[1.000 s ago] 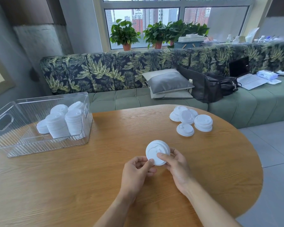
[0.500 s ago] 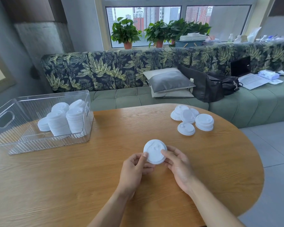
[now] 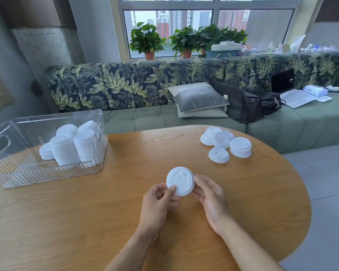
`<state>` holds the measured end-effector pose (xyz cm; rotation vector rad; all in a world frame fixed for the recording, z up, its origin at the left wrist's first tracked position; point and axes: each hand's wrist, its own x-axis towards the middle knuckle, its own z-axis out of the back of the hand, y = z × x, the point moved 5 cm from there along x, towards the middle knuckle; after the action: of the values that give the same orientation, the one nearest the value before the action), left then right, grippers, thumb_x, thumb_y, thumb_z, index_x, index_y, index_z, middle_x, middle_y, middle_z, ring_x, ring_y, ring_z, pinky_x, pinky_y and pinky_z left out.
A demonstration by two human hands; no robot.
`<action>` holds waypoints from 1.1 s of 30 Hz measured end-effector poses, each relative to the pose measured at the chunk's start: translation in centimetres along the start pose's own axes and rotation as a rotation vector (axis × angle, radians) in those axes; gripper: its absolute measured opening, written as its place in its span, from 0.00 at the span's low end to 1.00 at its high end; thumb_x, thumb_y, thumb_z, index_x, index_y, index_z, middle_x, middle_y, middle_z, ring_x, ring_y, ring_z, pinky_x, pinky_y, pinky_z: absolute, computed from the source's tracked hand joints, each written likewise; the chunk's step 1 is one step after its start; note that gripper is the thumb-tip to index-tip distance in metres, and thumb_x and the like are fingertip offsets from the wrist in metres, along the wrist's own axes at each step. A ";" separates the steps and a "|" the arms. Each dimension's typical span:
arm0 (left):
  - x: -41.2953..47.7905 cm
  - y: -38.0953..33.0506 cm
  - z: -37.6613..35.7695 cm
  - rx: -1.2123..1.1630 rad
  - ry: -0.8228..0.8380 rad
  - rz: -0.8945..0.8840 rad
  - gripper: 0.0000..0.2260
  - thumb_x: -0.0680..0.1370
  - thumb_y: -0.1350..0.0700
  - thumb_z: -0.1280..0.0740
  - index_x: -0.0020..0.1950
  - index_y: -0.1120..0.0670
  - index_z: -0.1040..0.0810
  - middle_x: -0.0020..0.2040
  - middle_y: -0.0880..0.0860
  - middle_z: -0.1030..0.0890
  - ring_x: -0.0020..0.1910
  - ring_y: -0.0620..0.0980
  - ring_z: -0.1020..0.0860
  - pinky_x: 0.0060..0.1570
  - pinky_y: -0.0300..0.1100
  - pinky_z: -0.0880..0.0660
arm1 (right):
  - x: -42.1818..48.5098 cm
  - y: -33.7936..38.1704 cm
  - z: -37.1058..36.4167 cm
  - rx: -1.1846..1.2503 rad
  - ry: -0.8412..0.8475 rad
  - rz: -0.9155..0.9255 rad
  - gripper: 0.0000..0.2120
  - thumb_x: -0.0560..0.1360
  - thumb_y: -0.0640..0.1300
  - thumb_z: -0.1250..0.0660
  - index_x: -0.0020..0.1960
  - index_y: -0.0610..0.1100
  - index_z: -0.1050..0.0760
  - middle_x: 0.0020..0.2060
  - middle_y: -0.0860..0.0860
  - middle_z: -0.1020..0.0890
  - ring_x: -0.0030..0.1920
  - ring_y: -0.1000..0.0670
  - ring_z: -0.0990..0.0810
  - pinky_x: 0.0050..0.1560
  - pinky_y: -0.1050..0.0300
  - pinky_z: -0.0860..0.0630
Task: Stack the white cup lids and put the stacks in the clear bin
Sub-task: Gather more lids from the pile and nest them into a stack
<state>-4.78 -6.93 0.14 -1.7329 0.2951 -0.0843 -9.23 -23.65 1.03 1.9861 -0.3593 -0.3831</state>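
— Where are the hands?
— Low in the middle of the frame, above the wooden table [image 3: 86,222]. The left hand [image 3: 159,200] and the right hand [image 3: 209,198] both grasp a white cup lid [image 3: 180,180]. The left thumb lies on its top face, and the right fingers pinch its right edge.
— One lid or several nested?
— I cannot tell. Its face is tilted toward the camera.
— Any writing on it?
— Raised marks on top, too blurred to read.
— And the other lids?
— The loose lids [image 3: 219,140] lie in a cluster right of centre, with a short stack [image 3: 240,147] touching them.
— The bin?
— The clear bin [image 3: 6,141] stands at mid left on the table. Tall lid stacks [image 3: 67,149] stand inside, toward its right end.
— Any labels further back?
— At the upper right, a white packet [image 3: 314,90] lies beside a laptop [image 3: 290,89] on the sofa. Its print is unreadable.
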 end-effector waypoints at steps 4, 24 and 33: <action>1.0 0.0 -0.2 -0.012 -0.056 -0.017 0.08 0.81 0.57 0.27 0.58 0.59 0.19 0.43 0.59 0.13 0.42 0.52 0.13 0.42 0.40 0.17 | 0.7 1.1 2.6 -0.143 -0.309 0.140 0.06 0.82 0.44 0.31 0.56 0.43 0.20 0.48 0.48 0.11 0.50 0.50 0.12 0.56 0.54 0.18; 11.4 0.2 -5.2 0.096 -0.014 -0.045 0.09 0.80 0.55 0.27 0.57 0.58 0.19 0.41 0.59 0.13 0.44 0.58 0.13 0.48 0.55 0.15 | 12.1 4.9 7.7 -1.078 -0.609 0.159 0.39 0.68 0.62 0.24 0.75 0.50 0.31 0.69 0.48 0.29 0.68 0.44 0.33 0.68 0.47 0.30; 10.6 0.3 -4.9 0.056 -0.068 -0.078 0.09 0.81 0.55 0.28 0.57 0.60 0.19 0.40 0.60 0.13 0.42 0.58 0.13 0.44 0.48 0.15 | 13.1 4.8 7.2 -1.236 -0.633 0.112 0.34 0.69 0.66 0.27 0.68 0.50 0.26 0.66 0.49 0.27 0.66 0.44 0.31 0.69 0.50 0.33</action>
<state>4.30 -14.20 -0.37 -1.6881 0.1733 -0.0893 -0.84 -36.88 0.91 0.6065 -0.4612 -0.8947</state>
